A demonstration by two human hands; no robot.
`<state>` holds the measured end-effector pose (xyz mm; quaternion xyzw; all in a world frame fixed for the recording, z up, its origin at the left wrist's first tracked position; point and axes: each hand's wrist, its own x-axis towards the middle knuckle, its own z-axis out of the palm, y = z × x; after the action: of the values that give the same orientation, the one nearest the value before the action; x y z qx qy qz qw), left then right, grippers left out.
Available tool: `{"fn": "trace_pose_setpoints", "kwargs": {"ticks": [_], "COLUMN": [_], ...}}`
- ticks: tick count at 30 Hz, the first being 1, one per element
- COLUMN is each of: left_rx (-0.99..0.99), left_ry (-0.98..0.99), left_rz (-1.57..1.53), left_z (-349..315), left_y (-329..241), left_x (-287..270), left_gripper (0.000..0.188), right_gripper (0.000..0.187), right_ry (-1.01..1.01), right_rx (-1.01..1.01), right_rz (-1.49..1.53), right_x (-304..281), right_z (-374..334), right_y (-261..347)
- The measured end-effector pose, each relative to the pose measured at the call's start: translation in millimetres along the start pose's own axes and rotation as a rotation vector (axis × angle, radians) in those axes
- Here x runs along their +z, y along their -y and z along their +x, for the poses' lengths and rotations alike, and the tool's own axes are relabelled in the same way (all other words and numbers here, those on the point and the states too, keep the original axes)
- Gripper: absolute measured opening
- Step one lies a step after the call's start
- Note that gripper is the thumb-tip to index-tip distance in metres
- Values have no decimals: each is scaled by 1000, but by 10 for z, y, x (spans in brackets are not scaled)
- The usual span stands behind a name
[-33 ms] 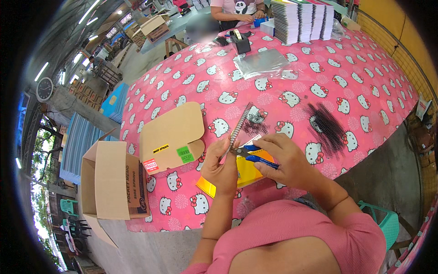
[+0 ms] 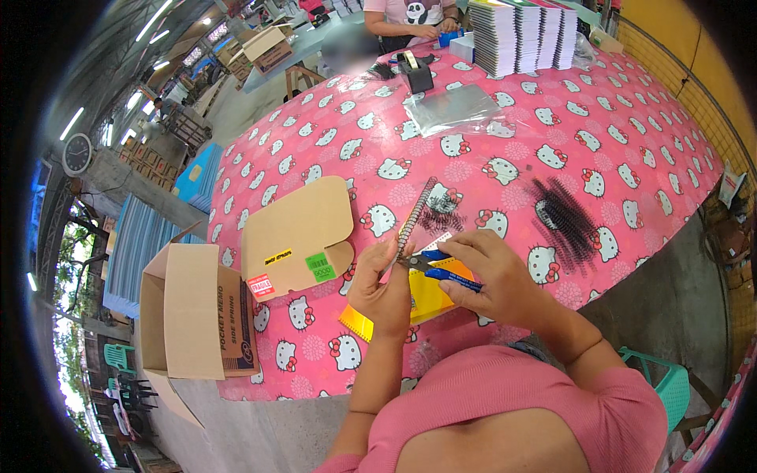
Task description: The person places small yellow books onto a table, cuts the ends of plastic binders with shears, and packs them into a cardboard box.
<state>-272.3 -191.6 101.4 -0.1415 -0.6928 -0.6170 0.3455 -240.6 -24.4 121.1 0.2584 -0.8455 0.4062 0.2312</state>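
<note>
My left hand is closed round a small spiral notebook, held up nearly edge-on with its dark wire coil showing. In my right hand is a pair of blue-handled pliers. Their jaws reach the coil's lower end, by my left thumb; whether they bite on the wire I cannot tell. Below both hands lie yellow spiral notebooks, partly covered by my hands. Just beyond the held notebook are small dark coil pieces. To the right, a heap of long black spiral coils rests on the tablecloth.
A flat cardboard piece lies left of my hands, an open carton beside the table edge. Farther off are clear plastic sleeves, a black tape dispenser and tall notebook stacks. Another person works across the table.
</note>
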Motion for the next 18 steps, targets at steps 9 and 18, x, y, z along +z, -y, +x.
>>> {"fn": "trace_pose_setpoints", "kwargs": {"ticks": [9, 18], "left_rx": [306, 479], "left_ry": [58, 350], "left_rz": [134, 105], "left_z": [88, -248], "left_y": [55, 7], "left_x": [-45, 114], "left_gripper": [20, 20], "right_gripper": [39, 39], "right_ry": [553, -214], "right_rx": [831, 683], "right_rz": [1359, 1234], "right_x": [95, 427], "right_z": [-56, 89], "right_y": [-264, -513]}}
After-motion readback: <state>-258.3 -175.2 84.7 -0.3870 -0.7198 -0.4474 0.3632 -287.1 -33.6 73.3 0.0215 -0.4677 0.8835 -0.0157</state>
